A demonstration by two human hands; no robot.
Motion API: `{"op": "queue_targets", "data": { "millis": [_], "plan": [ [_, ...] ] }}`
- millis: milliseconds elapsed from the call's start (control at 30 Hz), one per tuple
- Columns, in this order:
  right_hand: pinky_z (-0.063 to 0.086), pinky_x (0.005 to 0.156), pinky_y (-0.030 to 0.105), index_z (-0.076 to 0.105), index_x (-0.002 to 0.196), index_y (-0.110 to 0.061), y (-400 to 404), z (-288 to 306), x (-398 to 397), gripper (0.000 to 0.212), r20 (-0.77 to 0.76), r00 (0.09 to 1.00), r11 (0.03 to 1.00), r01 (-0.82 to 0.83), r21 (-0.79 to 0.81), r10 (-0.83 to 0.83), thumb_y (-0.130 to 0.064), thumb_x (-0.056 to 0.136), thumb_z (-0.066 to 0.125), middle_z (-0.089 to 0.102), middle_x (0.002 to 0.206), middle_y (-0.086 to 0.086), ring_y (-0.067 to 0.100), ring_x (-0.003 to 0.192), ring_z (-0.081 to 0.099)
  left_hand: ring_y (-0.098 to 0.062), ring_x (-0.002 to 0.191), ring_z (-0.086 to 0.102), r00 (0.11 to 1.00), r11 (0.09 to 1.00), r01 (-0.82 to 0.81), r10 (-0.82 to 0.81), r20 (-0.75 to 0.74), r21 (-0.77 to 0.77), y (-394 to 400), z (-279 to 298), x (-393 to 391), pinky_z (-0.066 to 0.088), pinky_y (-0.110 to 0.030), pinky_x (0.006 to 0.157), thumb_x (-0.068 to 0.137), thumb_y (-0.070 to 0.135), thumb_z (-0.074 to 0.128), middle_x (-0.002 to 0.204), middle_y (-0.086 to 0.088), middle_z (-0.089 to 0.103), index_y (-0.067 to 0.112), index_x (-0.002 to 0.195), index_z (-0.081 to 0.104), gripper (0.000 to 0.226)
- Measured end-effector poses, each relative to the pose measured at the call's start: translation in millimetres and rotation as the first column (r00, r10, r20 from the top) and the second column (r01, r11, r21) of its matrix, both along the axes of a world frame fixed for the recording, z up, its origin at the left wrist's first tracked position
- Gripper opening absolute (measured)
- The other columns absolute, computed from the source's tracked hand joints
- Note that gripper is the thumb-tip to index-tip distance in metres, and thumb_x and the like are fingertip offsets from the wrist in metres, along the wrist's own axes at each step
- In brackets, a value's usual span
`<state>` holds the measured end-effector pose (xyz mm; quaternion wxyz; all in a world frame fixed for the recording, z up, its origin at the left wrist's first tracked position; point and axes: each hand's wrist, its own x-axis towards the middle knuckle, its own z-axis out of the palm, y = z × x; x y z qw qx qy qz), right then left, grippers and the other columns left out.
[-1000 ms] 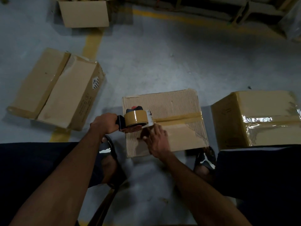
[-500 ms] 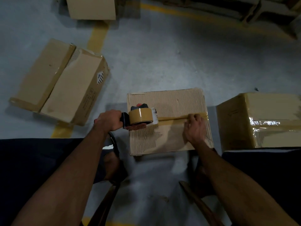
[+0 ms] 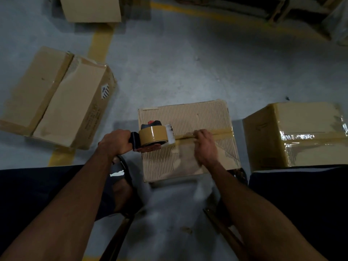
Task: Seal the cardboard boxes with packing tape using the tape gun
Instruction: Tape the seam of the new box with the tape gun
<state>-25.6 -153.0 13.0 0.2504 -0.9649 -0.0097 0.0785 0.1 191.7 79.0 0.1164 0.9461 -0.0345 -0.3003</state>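
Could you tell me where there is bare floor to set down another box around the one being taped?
Bare grey floor lies beyond the middle box, between the left box and the taped right box. Nearer, it is crowded: the left hand grips the tape gun, and the right hand rests on the tape.
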Motion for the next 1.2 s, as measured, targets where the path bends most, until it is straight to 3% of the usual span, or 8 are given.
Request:
{"op": "queue_targets", "data": {
  "millis": [200,467,600,733,800,867,1033,1200],
  "plan": [
    [0.05,0.097,0.05,0.063,0.124,-0.012,-75,2,10,0.026,-0.012,0.978,0.976,0.205,-0.07,-0.206,-0.014,0.1,0.056,0.054,0.131,0.007,0.026,0.119,0.049,-0.03,0.093,0.065,1.0,1.0,-0.004,0.004,-0.008,0.018,-1,-2,0,0.053,-0.04,0.08,0.092,0.038,0.065,0.107,-0.011,0.067,0.013,0.106,0.064,0.029],
    [0.044,0.107,0.038,0.066,0.133,-0.015,43,-8,-7,0.036,-0.004,0.999,0.998,-0.039,0.039,0.039,-0.018,0.097,0.065,0.06,0.135,0.005,0.024,0.128,0.046,-0.029,0.093,0.065,1.0,1.0,0.001,-0.001,-0.003,0.031,-3,-1,0,0.048,-0.036,0.075,0.093,0.038,0.064,0.107,-0.01,0.067,0.013,0.106,0.064,0.029],
    [0.032,0.121,0.048,0.051,0.148,-0.015,66,-5,-34,0.058,-0.091,0.996,0.995,0.032,0.092,-0.024,-0.02,0.093,0.068,0.044,0.154,0.007,0.026,0.145,0.031,-0.028,0.094,0.064,1.0,1.0,-0.003,0.003,-0.014,0.025,-1,-1,0,0.047,-0.034,0.075,0.094,0.038,0.065,0.109,-0.009,0.067,0.013,0.109,0.064,0.03],
    [0.008,0.129,0.048,0.026,0.161,-0.009,104,6,-85,0.088,-0.205,0.979,1.0,0.012,-0.011,-0.014,-0.055,0.094,0.062,0.021,0.169,0.014,0.033,0.158,0.012,-0.03,0.097,0.065,1.0,1.0,-0.024,0.024,-0.02,0.006,-4,-3,-1,0.05,-0.037,0.079,0.093,0.038,0.067,0.112,-0.011,0.068,0.012,0.11,0.064,0.031],
    [0.002,0.126,0.049,0.018,0.163,-0.005,134,12,-98,0.113,-0.253,0.967,0.994,-0.056,-0.091,0.032,-0.08,0.085,0.053,0.013,0.17,0.019,0.036,0.158,0.009,-0.032,0.1,0.065,0.999,1.0,-0.028,0.028,-0.022,0.007,-8,-4,-1,0.052,-0.039,0.083,0.092,0.037,0.066,0.114,-0.012,0.067,0.011,0.111,0.064,0.032],
    [-0.002,0.127,0.054,-0.001,0.162,-0.002,154,15,-94,0.133,-0.344,0.938,0.986,-0.083,-0.141,0.03,-0.091,0.076,0.047,-0.002,0.17,0.022,0.037,0.158,-0.003,-0.033,0.101,0.065,1.0,1.0,-0.029,0.029,-0.009,0.002,-10,-5,-2,0.052,-0.039,0.082,0.092,0.036,0.065,0.115,-0.013,0.067,0.011,0.111,0.064,0.031],
    [-0.004,0.124,0.063,-0.015,0.158,0.002,164,19,-83,0.14,-0.417,0.908,0.976,-0.065,-0.207,-0.028,-0.08,0.077,0.064,-0.014,0.167,0.028,0.043,0.156,-0.011,-0.033,0.102,0.065,0.999,0.999,-0.049,0.049,-0.022,0.002,-9,-6,-6,0.053,-0.039,0.082,0.091,0.035,0.065,0.117,-0.012,0.067,0.012,0.114,0.064,0.033],
    [-0.008,0.125,0.057,-0.017,0.16,-0.004,125,16,-72,0.141,-0.453,0.89,0.975,-0.057,-0.213,-0.047,-0.069,0.074,0.074,-0.022,0.167,0.023,0.04,0.155,-0.02,-0.031,0.096,0.066,0.99,0.99,-0.117,0.11,-0.089,-0.083,-16,-11,-7,0.048,-0.032,0.073,0.086,0.028,0.072,0.111,-0.012,0.069,0.008,0.11,0.066,0.032]
  ]
}}
